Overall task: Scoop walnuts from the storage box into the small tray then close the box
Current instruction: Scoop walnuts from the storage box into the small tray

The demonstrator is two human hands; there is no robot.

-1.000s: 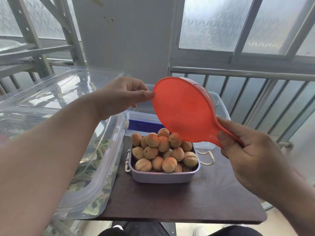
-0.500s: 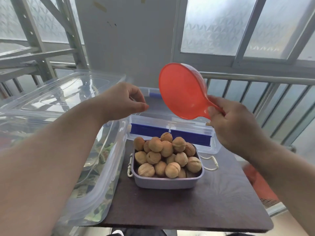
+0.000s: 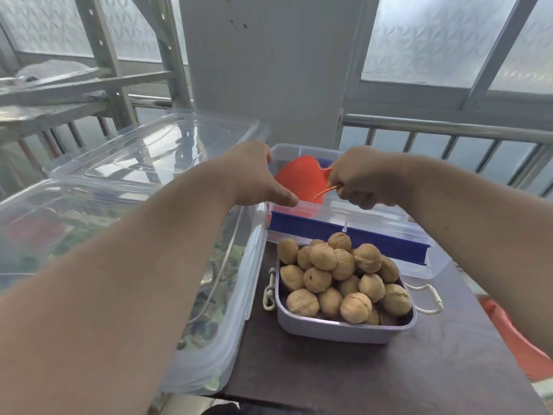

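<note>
Right hand (image 3: 363, 179) grips red scoop (image 3: 302, 181) inside storage box (image 3: 389, 215); left hand (image 3: 254, 175) apparently holds its near rim. Walnut-heaped tray (image 3: 335, 329) lies nearer, below both.

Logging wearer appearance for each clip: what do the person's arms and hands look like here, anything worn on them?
Both forearms are bare from the frame edge down to the hands: no sleeves show. The left hand and right hand wear no gloves, and no watch, bracelet or ring shows on the parts in view. No cables, straps or markings show on either arm. The far sides of the fingers are hidden.
</note>
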